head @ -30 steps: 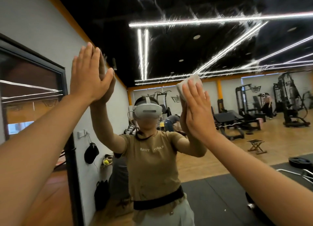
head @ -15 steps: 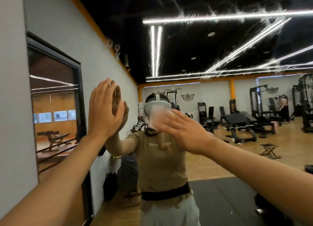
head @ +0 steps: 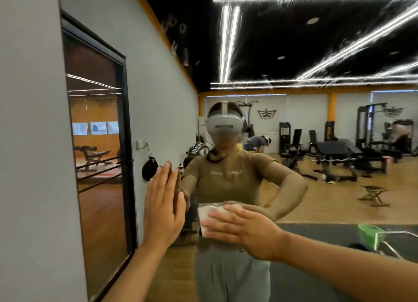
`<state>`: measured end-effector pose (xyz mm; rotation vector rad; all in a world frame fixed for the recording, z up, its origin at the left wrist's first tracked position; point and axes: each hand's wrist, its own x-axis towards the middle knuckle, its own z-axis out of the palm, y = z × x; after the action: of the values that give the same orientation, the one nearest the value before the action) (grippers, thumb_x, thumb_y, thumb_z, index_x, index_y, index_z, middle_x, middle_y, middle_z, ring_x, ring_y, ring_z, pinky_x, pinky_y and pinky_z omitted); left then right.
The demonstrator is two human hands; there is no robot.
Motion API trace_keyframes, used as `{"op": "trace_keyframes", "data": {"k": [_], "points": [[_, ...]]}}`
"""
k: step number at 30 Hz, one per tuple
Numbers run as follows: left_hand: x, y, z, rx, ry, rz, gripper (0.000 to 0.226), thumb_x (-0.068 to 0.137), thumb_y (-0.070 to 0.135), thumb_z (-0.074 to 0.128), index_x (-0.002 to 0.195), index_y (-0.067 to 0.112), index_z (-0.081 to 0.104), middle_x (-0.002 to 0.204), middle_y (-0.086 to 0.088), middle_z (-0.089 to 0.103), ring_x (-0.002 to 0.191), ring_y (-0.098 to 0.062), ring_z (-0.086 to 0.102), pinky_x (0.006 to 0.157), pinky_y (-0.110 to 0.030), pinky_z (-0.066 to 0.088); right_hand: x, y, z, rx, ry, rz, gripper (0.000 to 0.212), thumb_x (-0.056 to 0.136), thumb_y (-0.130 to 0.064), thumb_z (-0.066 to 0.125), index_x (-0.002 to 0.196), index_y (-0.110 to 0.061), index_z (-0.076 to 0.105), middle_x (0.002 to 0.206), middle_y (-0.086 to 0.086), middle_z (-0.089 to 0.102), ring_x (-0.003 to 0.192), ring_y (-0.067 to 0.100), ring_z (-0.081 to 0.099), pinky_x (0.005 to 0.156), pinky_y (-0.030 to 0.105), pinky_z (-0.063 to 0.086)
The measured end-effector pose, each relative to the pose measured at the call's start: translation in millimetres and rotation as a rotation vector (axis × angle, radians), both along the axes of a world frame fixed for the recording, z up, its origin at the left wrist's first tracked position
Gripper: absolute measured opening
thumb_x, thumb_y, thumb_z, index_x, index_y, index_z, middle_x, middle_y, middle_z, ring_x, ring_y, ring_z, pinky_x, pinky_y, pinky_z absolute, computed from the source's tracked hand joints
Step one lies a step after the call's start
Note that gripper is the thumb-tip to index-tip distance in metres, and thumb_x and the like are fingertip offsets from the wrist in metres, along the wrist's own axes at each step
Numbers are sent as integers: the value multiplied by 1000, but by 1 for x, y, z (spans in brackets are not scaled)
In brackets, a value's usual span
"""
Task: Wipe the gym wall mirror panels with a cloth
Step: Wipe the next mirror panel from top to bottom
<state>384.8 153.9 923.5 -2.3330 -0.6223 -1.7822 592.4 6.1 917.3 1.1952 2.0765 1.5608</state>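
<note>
The wall mirror (head: 316,166) fills the view ahead and reflects the gym and the person wearing the headset. My left hand (head: 161,202) lies flat on the glass with straight fingers, near the mirror's left edge. My right hand (head: 244,228) presses a folded white cloth (head: 207,215) against the glass at waist height, fingers spread straight over it. Only the cloth's left part shows beyond the fingers.
A grey wall (head: 34,143) with a dark-framed glass door (head: 97,154) runs along the left. A green object on a metal frame (head: 371,234) sits low at the right. Benches and weight machines (head: 334,157) appear in the reflection.
My right hand has swept the cloth down the glass from head height to waist height. My left hand has slid lower on the mirror. The view has dropped and shifted.
</note>
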Motion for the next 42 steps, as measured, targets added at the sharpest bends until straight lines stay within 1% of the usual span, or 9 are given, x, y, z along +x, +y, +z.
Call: {"op": "trace_keyframes", "data": {"k": [4, 9, 13, 16, 23, 29, 35, 39, 42], "points": [[0, 2, -2, 11, 18, 23, 58, 100, 30, 37, 155, 12, 29, 166, -1, 15, 153, -21, 13, 125, -37, 7, 8, -2, 36, -13, 24, 57, 74, 87, -27, 51, 156, -23, 25, 165, 1, 16, 152, 22, 10, 123, 42, 3], [5, 0, -3, -15, -25, 25, 59, 99, 32, 38, 154, 11, 29, 166, 0, 15, 153, -20, 11, 125, -40, 9, 10, -7, 151, 461, 556, 133, 68, 93, 2, 48, 155, -16, 28, 164, 8, 20, 152, 26, 12, 123, 48, 11], [9, -7, -2, -37, -68, 32, 62, 98, 36, 41, 154, 11, 31, 165, -2, 17, 153, -19, 10, 124, -43, 11, 12, -8, 157, 650, 754, 192, 64, 97, 0, 49, 155, -12, 27, 163, 12, 21, 152, 30, 12, 123, 51, 11], [13, -10, -1, -37, -78, 68, 67, 97, 42, 44, 154, 10, 29, 165, -3, 16, 153, -20, 9, 125, -41, 8, 10, -6, 91, 514, 698, 180, 75, 87, 4, 49, 156, -15, 25, 164, 10, 17, 152, 30, 9, 123, 52, 9], [19, -14, 0, -32, -85, 116, 83, 92, 54, 50, 154, 6, 26, 166, -7, 12, 153, -23, 7, 125, -41, 4, 51, -47, -65, -41, -33, -75, 87, 84, -33, 58, 159, -20, 15, 167, 1, 4, 153, 23, 2, 122, 43, -9], [18, -15, 2, -44, -63, 153, 87, 90, 58, 51, 155, 6, 24, 166, -6, 8, 153, -21, 4, 125, -37, 1, 68, -65, 58, 321, 412, 60, 72, 89, -2, 53, 155, -16, 28, 163, 7, 21, 151, 25, 16, 123, 46, 12], [27, -26, -6, -93, -80, 151, 74, 97, 53, 42, 157, 15, 23, 167, -1, 6, 153, -18, 1, 124, -32, -2, 77, -76, 118, 621, 830, 82, 58, 100, -10, 42, 156, -11, 24, 164, 11, 16, 152, 28, 7, 124, 45, 2], [37, -36, -10, -54, -99, 123, 53, 101, 35, 43, 151, 17, 38, 163, -7, 20, 152, -22, 13, 121, -50, 18, 79, -79, 29, 439, 736, 84, 73, 88, 5, 53, 154, -13, 29, 163, 9, 19, 152, 29, 8, 123, 48, 3], [41, -41, -12, -57, -124, 113, 47, 101, 27, 43, 147, 14, 46, 160, -10, 27, 149, -27, 22, 117, -55, 28, 95, -96, -46, 128, 287, -16, 74, 83, -7, 42, 155, -18, 27, 163, 4, 21, 152, 26, 12, 123, 46, 3]]}}
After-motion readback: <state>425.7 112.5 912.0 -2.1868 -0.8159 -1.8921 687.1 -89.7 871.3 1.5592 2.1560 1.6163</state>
